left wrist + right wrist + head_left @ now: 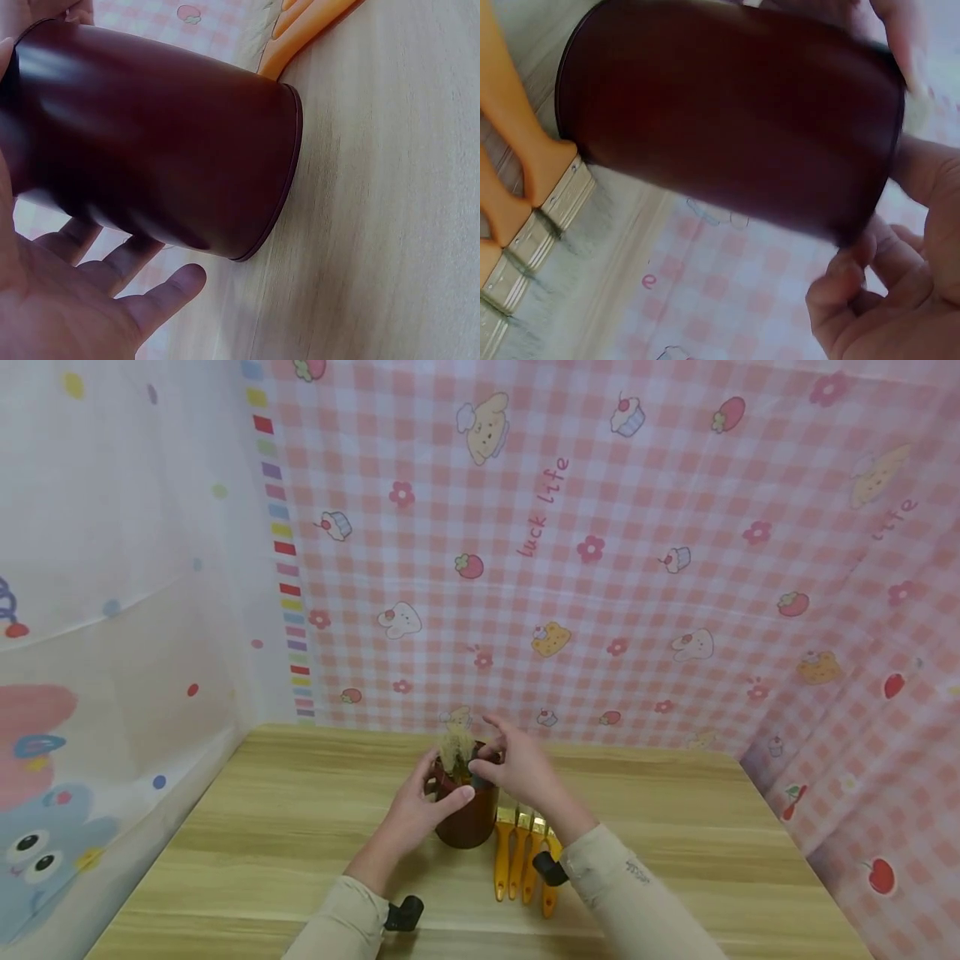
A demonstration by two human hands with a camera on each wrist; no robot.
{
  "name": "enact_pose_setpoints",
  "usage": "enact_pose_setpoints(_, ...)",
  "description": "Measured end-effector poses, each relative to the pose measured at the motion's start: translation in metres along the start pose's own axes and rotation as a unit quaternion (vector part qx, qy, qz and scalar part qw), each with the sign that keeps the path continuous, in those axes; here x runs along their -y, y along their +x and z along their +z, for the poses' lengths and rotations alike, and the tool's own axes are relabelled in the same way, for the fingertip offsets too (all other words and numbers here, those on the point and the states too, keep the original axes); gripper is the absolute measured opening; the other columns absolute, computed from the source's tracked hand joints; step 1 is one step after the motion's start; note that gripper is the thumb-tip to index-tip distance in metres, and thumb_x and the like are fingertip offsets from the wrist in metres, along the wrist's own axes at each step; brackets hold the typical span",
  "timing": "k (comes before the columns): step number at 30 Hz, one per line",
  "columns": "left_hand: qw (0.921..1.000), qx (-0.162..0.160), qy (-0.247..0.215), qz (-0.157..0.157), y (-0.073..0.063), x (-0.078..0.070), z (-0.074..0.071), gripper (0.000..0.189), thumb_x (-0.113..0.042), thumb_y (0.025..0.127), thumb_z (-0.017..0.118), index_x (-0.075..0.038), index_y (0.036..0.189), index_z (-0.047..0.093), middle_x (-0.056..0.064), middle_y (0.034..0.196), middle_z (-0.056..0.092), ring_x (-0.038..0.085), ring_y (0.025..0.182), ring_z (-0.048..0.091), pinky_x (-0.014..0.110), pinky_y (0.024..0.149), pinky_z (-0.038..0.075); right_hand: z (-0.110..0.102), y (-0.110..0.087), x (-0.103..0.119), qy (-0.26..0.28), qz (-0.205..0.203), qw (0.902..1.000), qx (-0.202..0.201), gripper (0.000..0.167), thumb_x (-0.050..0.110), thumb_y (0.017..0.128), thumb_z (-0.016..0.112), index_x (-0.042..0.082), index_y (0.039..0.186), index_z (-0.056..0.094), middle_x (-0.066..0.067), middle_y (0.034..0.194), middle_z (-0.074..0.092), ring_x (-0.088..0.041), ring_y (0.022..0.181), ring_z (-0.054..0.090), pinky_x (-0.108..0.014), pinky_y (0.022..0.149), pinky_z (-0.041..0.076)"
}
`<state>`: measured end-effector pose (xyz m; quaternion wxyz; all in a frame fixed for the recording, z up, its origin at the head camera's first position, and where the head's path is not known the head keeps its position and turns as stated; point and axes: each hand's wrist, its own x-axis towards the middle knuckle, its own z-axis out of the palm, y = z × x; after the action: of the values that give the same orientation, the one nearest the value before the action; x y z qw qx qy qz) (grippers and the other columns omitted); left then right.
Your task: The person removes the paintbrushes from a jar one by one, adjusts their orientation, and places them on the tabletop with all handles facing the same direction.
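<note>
A dark reddish-brown cylindrical pot stands upright on the wooden table, a pale-bristled brush poking out of its top. My left hand holds the pot from the left, thumb across its front near the rim; the left wrist view shows the other fingers spread along the far side. At the right part of the rim is my right hand, one finger raised. Its curled fingers touch the rim in the right wrist view. A small dark patch by its thumb is too unclear to name.
Several flat paintbrushes with orange handles lie side by side just right of the pot, under my right forearm, handles toward me. The wooden table extends to both sides. Pink checked cloth hangs behind it.
</note>
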<state>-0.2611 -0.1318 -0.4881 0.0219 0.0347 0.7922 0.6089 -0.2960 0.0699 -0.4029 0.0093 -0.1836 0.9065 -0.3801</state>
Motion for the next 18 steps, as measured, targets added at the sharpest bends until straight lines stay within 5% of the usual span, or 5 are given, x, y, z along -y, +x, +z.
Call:
enact_pose_setpoints(5, 1.0, 0.0, -0.002, 0.002, 0.0, 0.001, 0.0, 0.103, -0.058, 0.092, 0.08, -0.032, 0.172, 0.022, 0.013, 0.169, 0.041, 0.042, 0.153, 0.047, 0.064, 0.119, 0.045, 0.015, 0.004, 0.013, -0.105, -0.009, 0.9943, -0.013, 0.083, 0.029, 0.098, 0.082, 0.019, 0.167, 0.039, -0.011, 0.115, 0.079, -0.024, 0.094, 0.076, -0.042, 0.08, 0.064)
enact_pose_setpoints(9, 1.0, 0.001, -0.005, 0.007, 0.001, 0.0, 0.0, 0.102, -0.057, 0.092, 0.081, -0.032, 0.172, 0.023, 0.01, 0.163, 0.047, 0.04, 0.151, 0.049, 0.063, 0.119, 0.046, 0.024, 0.007, 0.016, -0.163, -0.011, 0.986, -0.035, 0.082, 0.028, 0.097, 0.083, 0.019, 0.166, 0.04, -0.007, 0.091, 0.073, -0.019, 0.075, 0.067, -0.036, 0.064, 0.056)
enact_pose_setpoints(12, 0.9999, -0.001, -0.006, 0.009, 0.0, 0.0, 0.0, 0.101, -0.055, 0.092, 0.081, -0.032, 0.172, 0.023, 0.01, 0.164, 0.046, 0.04, 0.15, 0.05, 0.063, 0.119, 0.046, 0.027, 0.009, 0.015, -0.165, -0.01, 0.9853, -0.044, 0.082, 0.024, 0.096, 0.083, 0.019, 0.166, 0.041, -0.002, 0.08, 0.065, -0.015, 0.065, 0.058, -0.032, 0.057, 0.049)
enact_pose_setpoints(18, 1.0, 0.0, -0.005, 0.006, 0.0, 0.0, -0.001, 0.101, -0.054, 0.093, 0.08, -0.032, 0.172, 0.022, 0.011, 0.168, 0.042, 0.04, 0.151, 0.048, 0.064, 0.119, 0.045, 0.024, 0.008, 0.016, -0.132, -0.018, 0.9894, -0.057, 0.079, 0.019, 0.098, 0.081, 0.024, 0.166, 0.042, -0.003, 0.084, 0.07, -0.012, 0.059, 0.055, -0.028, 0.054, 0.045)
